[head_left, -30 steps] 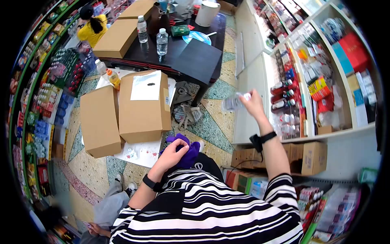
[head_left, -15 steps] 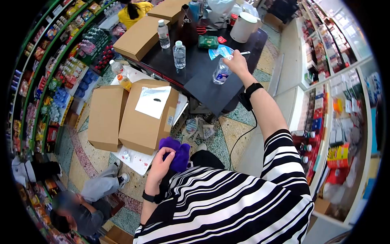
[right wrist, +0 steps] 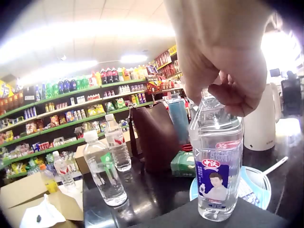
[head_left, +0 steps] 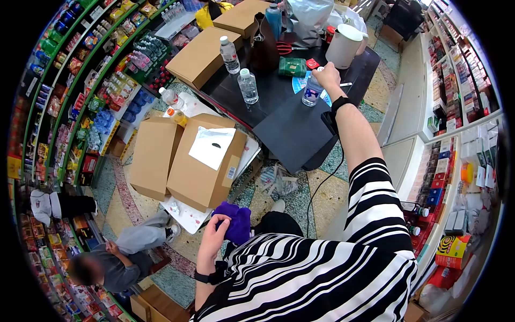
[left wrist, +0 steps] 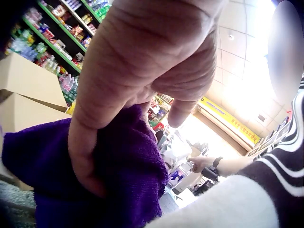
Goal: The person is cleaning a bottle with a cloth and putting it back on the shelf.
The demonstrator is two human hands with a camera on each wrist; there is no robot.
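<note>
My right hand grips a clear plastic bottle by its neck, fingers curled round the top. The bottle has a blue label with a person's picture and stands upright at the dark table's far right part, just over the edge of a black flat sheet. Behind it lies a blue-and-white hand fan. Low in front of the body, my left hand holds a bunched purple cloth; in the left wrist view the cloth hangs from its curled fingers.
Two more clear bottles stand on the table, near a brown bag, a green packet and a white kettle. Cardboard boxes lie at the left. A seated person is at lower left; shelves line the right.
My right hand has carried the bottle from beside the right-hand shelves across to the table. The head view has turned to the right. My left hand keeps the purple cloth.
</note>
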